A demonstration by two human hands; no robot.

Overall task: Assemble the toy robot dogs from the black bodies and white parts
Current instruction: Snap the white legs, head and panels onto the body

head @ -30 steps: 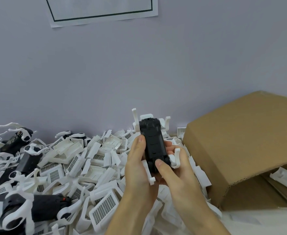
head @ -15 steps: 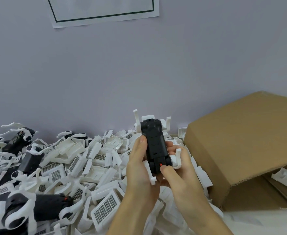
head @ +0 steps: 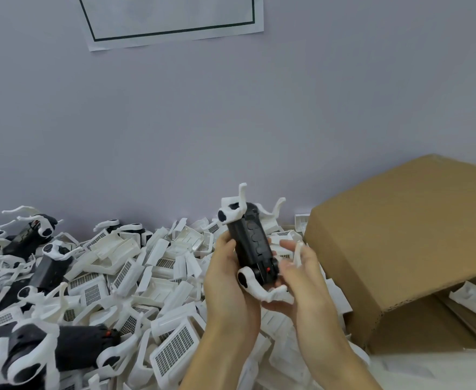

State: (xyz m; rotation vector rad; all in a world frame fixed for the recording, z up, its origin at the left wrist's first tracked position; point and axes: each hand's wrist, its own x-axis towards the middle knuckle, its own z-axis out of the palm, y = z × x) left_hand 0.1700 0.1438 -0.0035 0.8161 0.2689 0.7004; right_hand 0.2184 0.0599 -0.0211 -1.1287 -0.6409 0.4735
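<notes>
You had the black body (head: 250, 243) up in front of you, held above the heap of white parts (head: 135, 266), long axis pointing away toward the wall (head: 231, 122). Your left hand (head: 228, 280) was doing the gripping: fingers curled round the left flank of the body, thumb lying up along its side. White legs (head: 232, 213) were already clipped on, two sticking up at the far end and another curling out at the near end by the small red switch (head: 268, 270).

Your right hand (head: 301, 274) was looser. The palm cupped under the near end, touching the white leg there, and the fingers (head: 288, 244) were spread and mostly straight on the right side, not clamped on anything. It's a bit blurred, so whether the fingertips actually touched the body, can't tell.

Off to your left, a few finished dogs (head: 54, 344) lay mixed into the heap, black with white legs. On your right sat the cardboard box (head: 399, 235), tipped on its side with its opening facing you and a few white pieces (head: 473, 299) inside. A paper sheet (head: 172, 18) was stuck on the wall overhead.
</notes>
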